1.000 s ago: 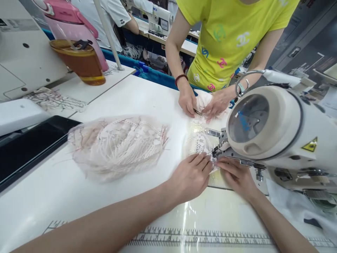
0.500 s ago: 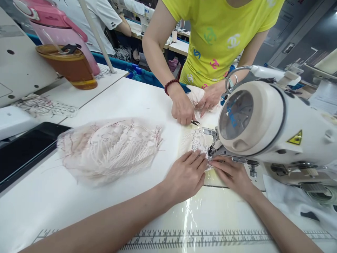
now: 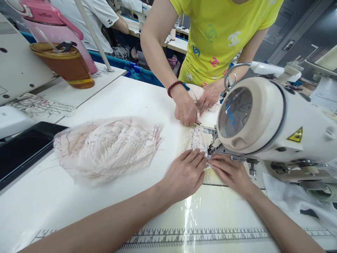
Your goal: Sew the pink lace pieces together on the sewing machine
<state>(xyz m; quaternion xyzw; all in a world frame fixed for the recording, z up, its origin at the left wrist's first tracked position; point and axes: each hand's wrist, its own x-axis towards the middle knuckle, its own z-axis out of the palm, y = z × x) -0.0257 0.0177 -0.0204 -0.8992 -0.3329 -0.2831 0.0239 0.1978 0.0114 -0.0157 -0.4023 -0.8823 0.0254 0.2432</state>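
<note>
Lace trim: white, fringed strip [image 3: 198, 138], flat on the machine bed, near end at the presser foot [image 3: 211, 148], fringe pointing left.
Left hand: [image 3: 185, 174] palm down, fingers laid flat together on the lace's near end, just left of the foot.
Right hand: [image 3: 231, 173] fingers stretched to the lace edge, tips just short of the left fingertips; pinch or mere touch, cannot tell, contact is tiny and partly hidden.
Sewing machine: cream head [image 3: 263, 116] above the right hand, round clear cover on its end, yellow warning sticker [image 3: 295, 135] on its side.
Lace pile: sheer and fringed pieces [image 3: 116, 151] with dark red loose threads, on the white table [image 3: 147, 102] left of the left hand, well apart.
Ruler strip: printed scale [image 3: 197, 237] along the near table edge, forearms crossing over it.
Co-worker: yellow printed shirt [image 3: 210, 45], standing across the table; one hand [image 3: 186, 108] with dark snips [image 3: 198, 123], other hand [image 3: 209, 96] on bunched pale cloth [image 3: 196, 93].
Left side: black-screened device [image 3: 28, 149], white case [image 3: 14, 120], cup of brown drink [image 3: 67, 68], pink bottle [image 3: 63, 33] just behind the cup.
Right side: white cloth [image 3: 284, 193] below the machine head.
</note>
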